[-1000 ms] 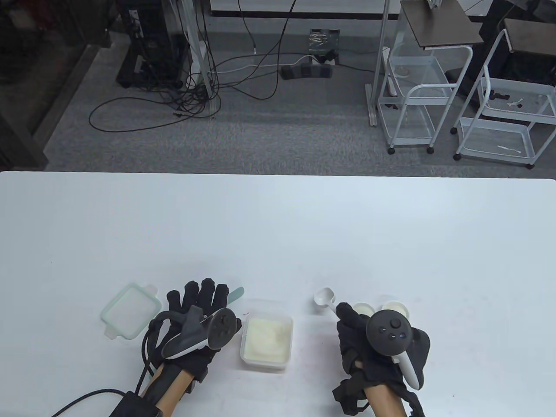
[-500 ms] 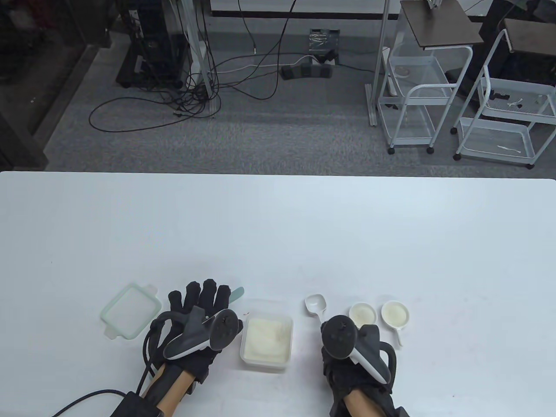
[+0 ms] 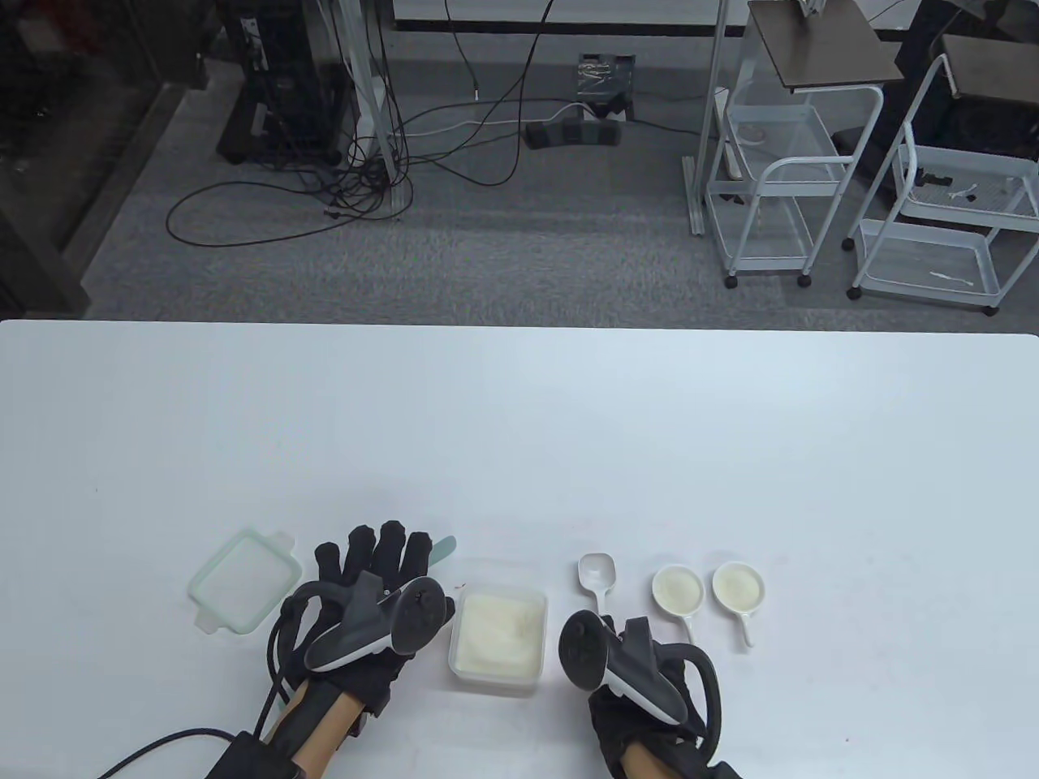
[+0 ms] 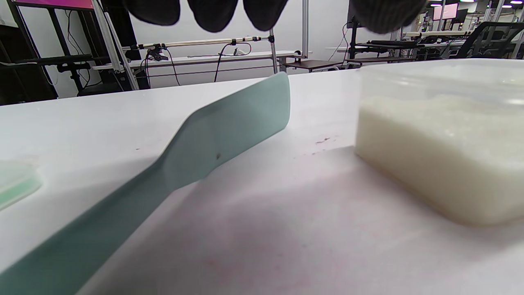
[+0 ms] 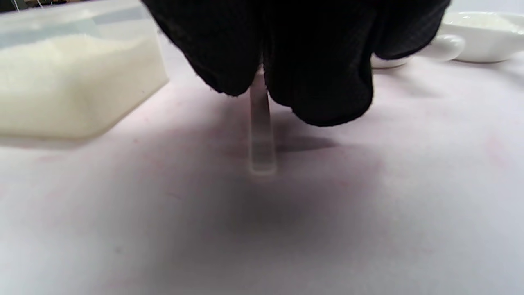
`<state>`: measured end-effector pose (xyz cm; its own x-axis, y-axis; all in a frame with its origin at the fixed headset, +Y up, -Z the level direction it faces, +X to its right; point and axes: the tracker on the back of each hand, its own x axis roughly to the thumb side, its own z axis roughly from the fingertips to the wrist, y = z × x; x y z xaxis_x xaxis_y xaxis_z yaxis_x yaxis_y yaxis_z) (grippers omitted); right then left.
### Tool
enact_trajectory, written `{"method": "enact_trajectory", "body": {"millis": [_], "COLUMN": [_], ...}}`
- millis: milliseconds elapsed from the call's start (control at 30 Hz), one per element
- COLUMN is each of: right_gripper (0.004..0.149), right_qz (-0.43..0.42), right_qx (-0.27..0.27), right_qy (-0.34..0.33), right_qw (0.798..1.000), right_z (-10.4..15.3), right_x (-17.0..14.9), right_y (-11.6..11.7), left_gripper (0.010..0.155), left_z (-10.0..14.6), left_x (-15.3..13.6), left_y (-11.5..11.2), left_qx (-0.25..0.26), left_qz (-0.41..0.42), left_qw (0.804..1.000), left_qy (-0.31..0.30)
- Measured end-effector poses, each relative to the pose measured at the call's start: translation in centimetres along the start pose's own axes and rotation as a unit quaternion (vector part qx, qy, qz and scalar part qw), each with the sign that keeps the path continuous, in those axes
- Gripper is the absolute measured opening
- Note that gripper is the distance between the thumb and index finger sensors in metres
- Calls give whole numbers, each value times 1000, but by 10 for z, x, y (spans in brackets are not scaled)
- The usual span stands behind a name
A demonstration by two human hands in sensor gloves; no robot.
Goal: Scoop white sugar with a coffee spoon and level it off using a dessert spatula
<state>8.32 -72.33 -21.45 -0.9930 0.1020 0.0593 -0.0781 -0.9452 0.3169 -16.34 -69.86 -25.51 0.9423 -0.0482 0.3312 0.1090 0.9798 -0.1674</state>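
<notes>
A clear tub of white sugar [image 3: 497,637] stands near the front edge, also in the left wrist view [image 4: 442,155] and right wrist view [image 5: 69,82]. My right hand [image 3: 605,621] pinches the handle of the empty white coffee spoon [image 3: 597,572] just right of the tub; its fingers [image 5: 319,61] close on the handle [image 5: 262,143]. My left hand [image 3: 373,560] lies flat, fingers stretched out, over the pale green dessert spatula [image 3: 442,549] left of the tub. The spatula [image 4: 225,123] lies on the table under the fingertips [image 4: 213,10].
Two small white spoons filled with sugar [image 3: 678,588] [image 3: 739,586] lie right of the coffee spoon, also in the right wrist view [image 5: 483,32]. The tub's green-rimmed lid [image 3: 242,580] lies left of my left hand. The white table [image 3: 519,422] stretches far behind.
My right hand has moved left and back toward me with the coffee spoon, uncovering the two filled spoons. The spoon's bowl now points away from me. My left hand has not moved.
</notes>
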Motion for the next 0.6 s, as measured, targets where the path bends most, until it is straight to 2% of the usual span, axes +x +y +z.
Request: {"method": "enact_trajectory", "body": {"millis": [133, 267, 433, 600], "right_gripper": [58, 64, 74, 74], "right_qz": [-56, -136, -154, -155], "right_qx": [-53, -117, -134, -146], "right_qy": [-11, -29, -24, -23], "right_qw": [997, 983, 979, 977], "right_z": [10, 19, 22, 22], "right_x": [-8, -20, -26, -27], "right_y": [-20, -34, -37, -38], "left_gripper": [87, 84, 87, 91], "left_z": [1, 3, 6, 5], "left_x": [-3, -14, -35, -38], "left_y": [4, 8, 12, 10], "left_qx": [5, 1, 19, 12], "left_qz": [19, 71, 99, 93], "left_qw": [1000, 997, 995, 995], "left_qy": [-6, -4, 23, 31]}}
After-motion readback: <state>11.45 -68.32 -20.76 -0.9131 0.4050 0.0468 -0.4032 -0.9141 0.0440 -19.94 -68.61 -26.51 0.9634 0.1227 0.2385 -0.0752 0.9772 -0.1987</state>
